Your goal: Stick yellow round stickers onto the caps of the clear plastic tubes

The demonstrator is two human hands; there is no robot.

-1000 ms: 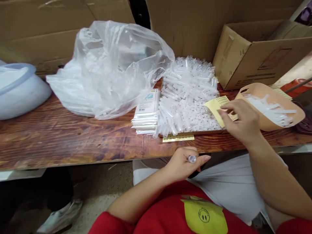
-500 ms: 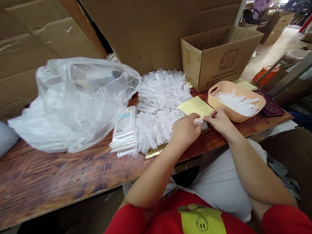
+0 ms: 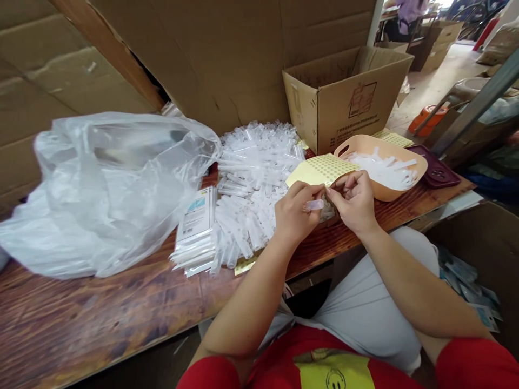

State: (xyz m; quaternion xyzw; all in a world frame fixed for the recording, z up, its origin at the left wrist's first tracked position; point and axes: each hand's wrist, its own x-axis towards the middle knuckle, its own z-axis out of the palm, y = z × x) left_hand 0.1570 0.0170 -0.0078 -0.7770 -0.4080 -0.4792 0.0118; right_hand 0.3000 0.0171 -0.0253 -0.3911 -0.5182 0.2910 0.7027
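Note:
My left hand [image 3: 298,213] is closed around a small clear plastic tube [image 3: 314,205], whose end sticks out between the fingers. Its thumb and forefinger meet at the near edge of a yellow sheet of small round stickers [image 3: 320,168]. Right beside it, my right hand [image 3: 356,202] pinches the sheet's near edge with curled fingers; whether a single sticker is between the fingertips is too small to tell. The sheet bends upward and lies partly over a big pile of clear plastic tubes [image 3: 259,162] to the left.
A peach basket [image 3: 419,175] with white and clear pieces stands right of my hands, by a dark purple tray [image 3: 444,170]. Behind is an open cardboard box [image 3: 344,111]. Flat printed packets [image 3: 197,221] and a large plastic bag [image 3: 117,200] lie left on the wooden table [image 3: 113,313].
My right hand has turned and moved left along the sheet's edge, now close against my left fingertips. The sheet bends more. The whole view has shifted slightly.

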